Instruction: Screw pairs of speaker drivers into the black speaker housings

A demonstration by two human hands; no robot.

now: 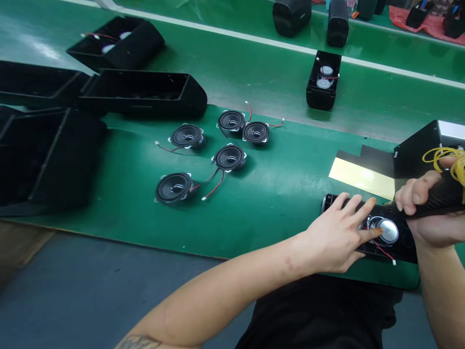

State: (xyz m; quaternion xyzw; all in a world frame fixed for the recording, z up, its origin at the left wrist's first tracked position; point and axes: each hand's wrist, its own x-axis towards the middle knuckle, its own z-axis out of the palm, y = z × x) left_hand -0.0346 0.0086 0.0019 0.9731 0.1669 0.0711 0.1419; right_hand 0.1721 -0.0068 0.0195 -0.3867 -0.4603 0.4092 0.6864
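On the bench's near right edge lies a black speaker housing (410,249), its open side up, with a speaker driver (389,231) seated inside. The driver's silvery magnet faces upward, and a red wire (381,248) with a white plug trails from it. My left hand (343,235) rests across the housing with fingers spread, one fingertip touching the magnet. A black power screwdriver (436,196), with a yellow coiled cord (456,162) by its grip, is held in my right hand (423,198). Its front end reaches down beside the driver; the exact tip is hidden.
Several loose speaker drivers (230,157) with wires lie mid-bench. Large black housings (145,94) stand at the left. Another housing with drivers (323,85) is farther back, before a white line. A black box (416,150) and a pale yellow strip (363,177) lie near my right hand.
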